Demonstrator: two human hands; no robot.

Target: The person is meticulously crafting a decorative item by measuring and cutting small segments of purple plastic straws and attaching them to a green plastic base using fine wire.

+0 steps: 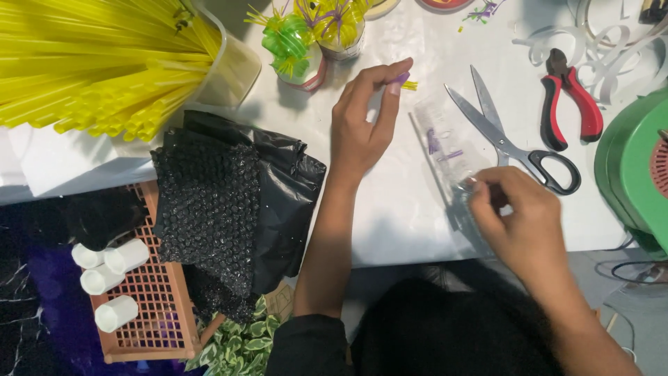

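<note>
Purple and yellow straw pieces point(403, 81) sit pinched between the thumb and fingertips of our left hand point(363, 122), held just above the white table point(396, 209), near its far side. Our right hand point(518, 216) is closed in a pinch on the near end of a clear plastic bag point(445, 150) that lies flat on the table and holds a few purple bits. We cannot tell how firmly the bag is gripped, since the fingers curl over it.

Just beyond the bag lie open steel scissors point(504, 143) with black handles, and to their right red-handled pliers point(570, 101). A green machine point(637, 174) stands at the right edge. At the far side we see small cups point(306, 49) trimmed with green and yellow straw loops. A large bundle of yellow straws point(97, 63) rests at the far left in a clear container. Black bubble wrap point(216, 202) hangs over the near left edge of the table, above an orange basket point(149, 306) holding white rolls point(115, 268).
</note>
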